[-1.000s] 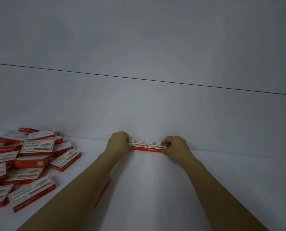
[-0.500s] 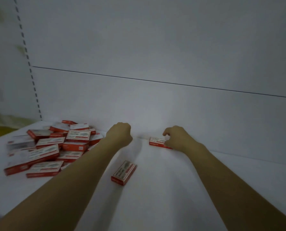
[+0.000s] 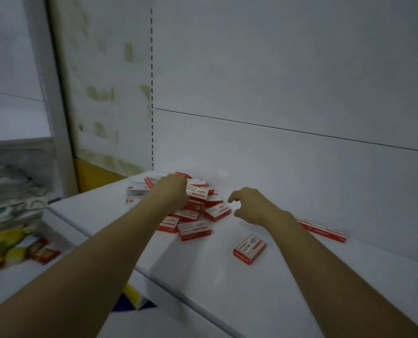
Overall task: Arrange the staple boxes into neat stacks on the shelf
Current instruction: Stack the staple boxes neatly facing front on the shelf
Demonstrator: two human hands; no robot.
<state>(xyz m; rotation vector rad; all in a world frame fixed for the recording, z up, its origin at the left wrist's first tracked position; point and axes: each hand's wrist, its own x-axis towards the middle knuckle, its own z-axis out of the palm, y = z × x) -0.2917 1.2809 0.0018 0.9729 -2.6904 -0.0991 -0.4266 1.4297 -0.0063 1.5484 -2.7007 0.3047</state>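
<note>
Boxes take the middle of the head view: a loose pile of small red-and-white cardboard staple boxes (image 3: 195,203) lies on the flat white shelf (image 3: 325,276), close to its left end and near the white back panel (image 3: 276,81). The boxes in the pile lie flat or tilted, one over another, at many angles. The left hand (image 3: 172,193) rests on top of the pile with its back toward the camera. Its fingers bend down among the boxes and are hidden, so I cannot tell if they grasp one. The right hand (image 3: 252,206) hovers just beside the right edge of the pile, fingers loosely curled, thumb and forefinger apart, and it holds nothing. One single red-and-white box (image 3: 250,248) lies flat on the shelf, apart from the pile, between the two forearms. A low row of the same boxes (image 3: 321,229) lies along the foot of the back panel at the right, partly behind the right forearm. At the far left, lower down, yellow and red packets (image 3: 43,252) appear blurred.
</note>
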